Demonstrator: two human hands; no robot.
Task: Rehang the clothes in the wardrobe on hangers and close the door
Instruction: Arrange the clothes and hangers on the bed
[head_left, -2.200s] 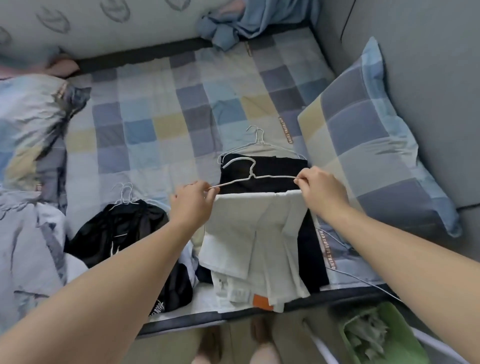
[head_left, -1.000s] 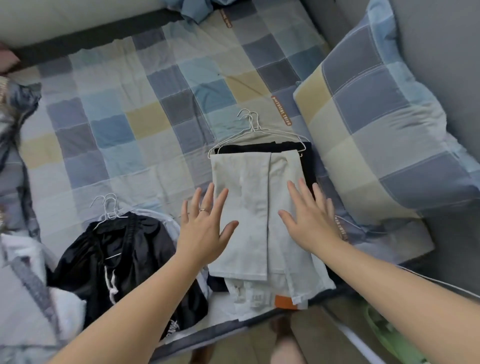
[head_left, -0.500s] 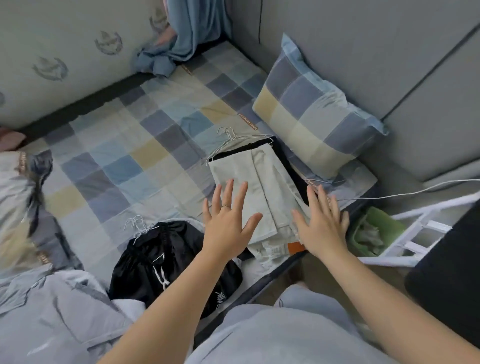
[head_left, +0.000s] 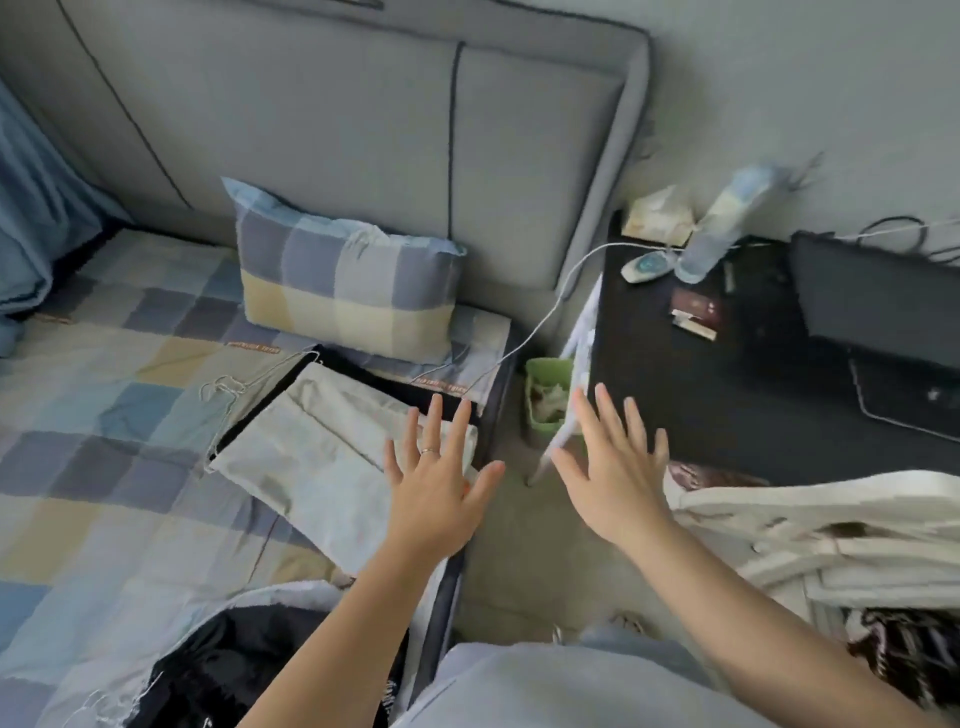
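Pale trousers (head_left: 311, 441) draped over a wire hanger (head_left: 228, 387), lying at the bed's (head_left: 104, 519) right edge, just beside the pillow (head_left: 343, 291). Left hand (head_left: 439, 493) over their near end, fingers straight and spread; contact unclear. Right hand (head_left: 618, 483) past the bed edge, fingers spread, empty.

Judged: this piece is hung; next move needs a grip on a hanger hook or another garment. Wardrobe not in view.

Green bin (head_left: 537, 374) beside the bed holds pale crumpled scraps.
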